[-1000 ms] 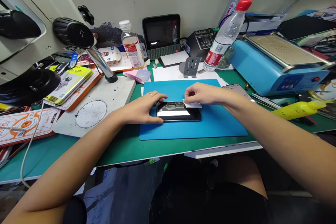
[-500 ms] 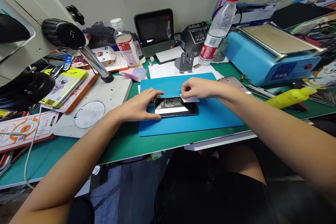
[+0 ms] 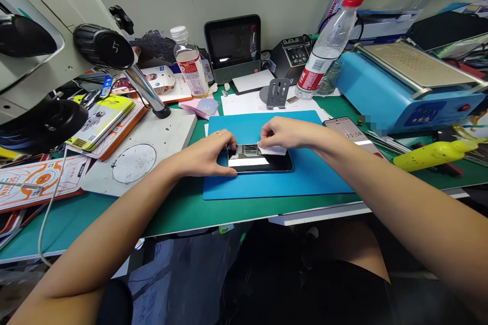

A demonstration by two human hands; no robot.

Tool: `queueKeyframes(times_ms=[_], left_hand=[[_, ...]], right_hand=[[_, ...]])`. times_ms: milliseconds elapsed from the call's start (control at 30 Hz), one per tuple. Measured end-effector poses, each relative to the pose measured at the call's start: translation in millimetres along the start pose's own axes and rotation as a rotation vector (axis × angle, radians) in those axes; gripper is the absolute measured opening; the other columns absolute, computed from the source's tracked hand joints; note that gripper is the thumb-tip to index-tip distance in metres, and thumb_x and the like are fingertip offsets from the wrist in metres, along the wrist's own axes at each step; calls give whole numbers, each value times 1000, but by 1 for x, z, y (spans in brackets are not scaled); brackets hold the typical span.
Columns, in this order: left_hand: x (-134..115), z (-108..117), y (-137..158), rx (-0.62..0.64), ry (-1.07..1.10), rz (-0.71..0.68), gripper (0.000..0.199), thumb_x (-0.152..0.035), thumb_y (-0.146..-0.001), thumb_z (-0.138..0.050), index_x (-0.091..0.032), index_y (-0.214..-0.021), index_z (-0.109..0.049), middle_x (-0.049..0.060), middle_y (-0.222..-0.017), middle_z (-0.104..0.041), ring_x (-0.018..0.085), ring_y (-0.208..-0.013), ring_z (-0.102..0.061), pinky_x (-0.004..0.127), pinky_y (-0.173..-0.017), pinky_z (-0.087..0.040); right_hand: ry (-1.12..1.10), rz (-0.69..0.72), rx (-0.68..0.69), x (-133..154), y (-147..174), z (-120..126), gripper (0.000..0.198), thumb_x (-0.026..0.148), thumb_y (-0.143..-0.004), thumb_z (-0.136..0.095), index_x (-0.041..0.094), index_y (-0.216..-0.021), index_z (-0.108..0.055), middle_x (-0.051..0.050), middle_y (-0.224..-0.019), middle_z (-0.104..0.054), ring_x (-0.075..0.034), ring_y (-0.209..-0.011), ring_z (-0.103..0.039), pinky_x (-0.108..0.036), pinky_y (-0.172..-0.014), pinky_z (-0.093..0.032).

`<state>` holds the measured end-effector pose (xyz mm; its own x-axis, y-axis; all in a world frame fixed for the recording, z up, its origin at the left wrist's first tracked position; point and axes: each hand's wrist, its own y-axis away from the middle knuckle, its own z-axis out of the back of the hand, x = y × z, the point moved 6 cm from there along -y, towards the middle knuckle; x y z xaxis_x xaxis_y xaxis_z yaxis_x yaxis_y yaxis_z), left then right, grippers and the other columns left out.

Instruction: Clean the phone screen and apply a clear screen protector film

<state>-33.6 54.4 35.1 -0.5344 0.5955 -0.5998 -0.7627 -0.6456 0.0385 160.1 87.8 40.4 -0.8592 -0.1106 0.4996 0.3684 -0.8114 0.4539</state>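
Observation:
A smartphone (image 3: 280, 163) with a black, shiny face lies flat on a blue mat (image 3: 244, 189), its long side running left to right. My left hand (image 3: 215, 153), a ring on one finger, grips the phone's left end between the thumb at the near edge and the fingers at the far edge. Above the phone's far edge, my right hand (image 3: 280, 133) pinches a folded white wipe (image 3: 273, 151) and presses it against the phone's surface. The wipe covers part of that far edge.
At left stands a microscope (image 3: 102, 46) on a pale base (image 3: 171, 134). Behind the mat are a phone stand (image 3: 278, 94), a drink bottle (image 3: 191, 68) and a red-capped bottle (image 3: 318, 56). A blue heating machine (image 3: 385, 86), a second phone (image 3: 348, 129) and a yellow squeeze bottle (image 3: 430, 156) lie right.
My right hand has slid the wipe slightly left along the phone. My left hand keeps its hold. The whole view has shifted a little.

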Motion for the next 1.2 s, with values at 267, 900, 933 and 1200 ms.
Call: queueKeyframes(times_ms=[267,900,933,1200], left_hand=[[-2,1,-1,9,-9,-18,44,-51,-80,-79,-21,-99,-53,6,-107,-58,24,-98,-55,37,-86,-46],[-3,-2,-1,20,-60,-9,49,-57,-78,-81,-21,-98,-53,5,-103,-58,25,-97,-54,35,-82,-43],[-3,-1,-1,17,-58,-5,49,-57,-78,-81,-21,-98,-53,5,-103,-58,25,-98,-54,35,-82,-43],[-4,-1,-1,24,-58,8,48,-54,-77,-82,-21,-99,-54,4,-102,-58,25,-98,-54,34,-82,-42]], right_hand=[[71,-64,-15,-3,6,1,16,34,-83,-68,19,-76,-69,-6,-79,-70,-19,-66,-56,-32,-57,-37],[196,-81,-125,12,11,-5,14,34,-86,-64,22,-83,-68,-8,-87,-74,-23,-79,-65,-32,-63,-39],[203,-77,-112,11,12,-5,14,35,-86,-64,21,-82,-68,-8,-86,-74,-23,-79,-65,-31,-62,-39],[250,-62,-60,16,10,-3,19,36,-90,-60,19,-86,-69,-9,-91,-73,-21,-77,-62,-31,-62,-39]])
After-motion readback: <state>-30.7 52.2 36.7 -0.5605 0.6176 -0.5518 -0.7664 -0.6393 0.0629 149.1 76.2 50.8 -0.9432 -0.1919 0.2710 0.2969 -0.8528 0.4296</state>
